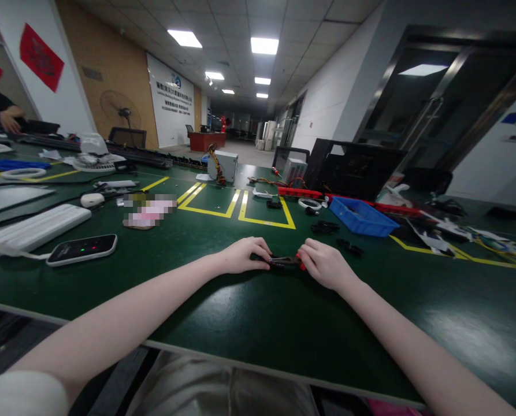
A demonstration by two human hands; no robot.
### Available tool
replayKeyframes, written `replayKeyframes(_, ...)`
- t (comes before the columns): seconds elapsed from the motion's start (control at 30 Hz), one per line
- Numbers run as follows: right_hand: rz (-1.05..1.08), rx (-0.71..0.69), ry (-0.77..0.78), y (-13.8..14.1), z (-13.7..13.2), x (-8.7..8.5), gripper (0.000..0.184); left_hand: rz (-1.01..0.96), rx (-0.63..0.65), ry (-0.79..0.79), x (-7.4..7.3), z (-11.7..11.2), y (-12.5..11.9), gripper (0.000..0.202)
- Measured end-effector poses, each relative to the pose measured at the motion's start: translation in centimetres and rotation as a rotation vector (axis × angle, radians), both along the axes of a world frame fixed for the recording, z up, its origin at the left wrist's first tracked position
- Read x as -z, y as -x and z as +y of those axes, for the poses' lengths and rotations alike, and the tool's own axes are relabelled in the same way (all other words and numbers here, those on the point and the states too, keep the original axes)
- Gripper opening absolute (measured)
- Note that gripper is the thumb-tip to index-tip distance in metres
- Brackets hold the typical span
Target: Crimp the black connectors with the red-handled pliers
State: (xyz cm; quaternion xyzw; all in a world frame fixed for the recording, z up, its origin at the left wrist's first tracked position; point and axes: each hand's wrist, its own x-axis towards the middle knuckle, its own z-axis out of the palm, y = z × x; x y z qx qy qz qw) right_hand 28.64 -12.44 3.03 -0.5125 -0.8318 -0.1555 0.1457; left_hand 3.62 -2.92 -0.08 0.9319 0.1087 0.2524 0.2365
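Person seated at a green table [258, 315], both forearms reaching in from the lower corners of the frame. I see a tool resembling pliers [287, 261] just right of frame centre, below mid-height, lying crosswise between the two hands.

Right hand [325, 263]: fingers curled closed around the tool's red handle [302, 261]. Left hand [247, 255]: thumb and fingers pinched narrow on a small dark piece [260, 258] at the tool's metal end; exact nature of the piece cannot be told, being mostly covered by the fingers.

Surroundings: blue tray [362, 218] right of centre, beyond the right hand; coiled dark cables [325, 227] between tray and hand. Left of frame: a device with small green and red lights [83, 249], near a long white power strip [36, 228]. Upper middle: metal box with bundled wires [225, 166], behind yellow tape outlines [208, 211]. Far upper left: a co-worker's hand [11, 118] at a dark sleeve.
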Motion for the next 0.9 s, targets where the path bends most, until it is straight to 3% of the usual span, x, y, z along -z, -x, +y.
replayKeyframes(0.9, -0.025, -0.021, -0.016, -0.9, 0.2, 0.0, 0.035, 0.055, 0.012, -0.039, -1.0, -0.8, 0.5, 0.02)
